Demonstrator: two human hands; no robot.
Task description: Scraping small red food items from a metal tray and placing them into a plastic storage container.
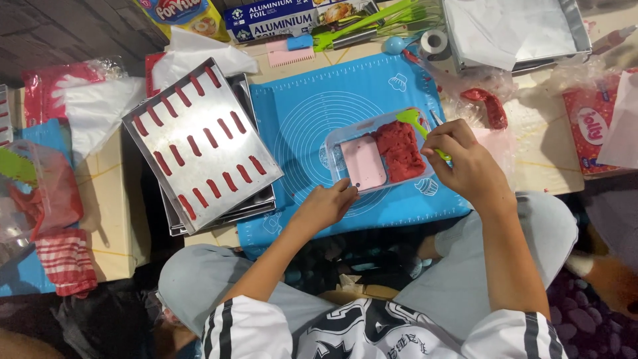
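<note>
Red dough (pixel 401 150) is worked with a green spatula (pixel 419 126) pinched in the right hand (pixel 465 163), mid-frame, while the clear container (pixel 379 151) is steadied on the blue mat (pixel 312 100) by the left hand's (pixel 325 206) fingertips pressed at its rim.

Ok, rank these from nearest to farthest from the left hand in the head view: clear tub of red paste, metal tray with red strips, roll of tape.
1. Clear tub: touching the left hand, just above it.
2. Metal tray: further out, on the hand's left.
3. Roll of tape: farthest, at the table's back edge, up and right.
</note>
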